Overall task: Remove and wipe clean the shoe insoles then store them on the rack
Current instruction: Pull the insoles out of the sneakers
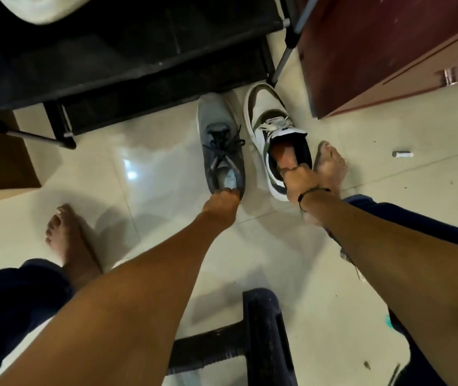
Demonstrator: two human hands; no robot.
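Two shoes stand side by side on the pale tiled floor in front of the black shoe rack. My left hand grips the heel of the grey sneaker, whose pale insole shows in the opening. My right hand, with a black cord round the wrist, grips the heel of the white and olive sneaker; its fingers curl into the opening, next to the orange insole.
A dark red wooden cabinet stands at the right, close to the white sneaker. My bare feet rest on the tiles on both sides. A dark plastic stool sits beneath me. A small white cylinder lies on the floor at right.
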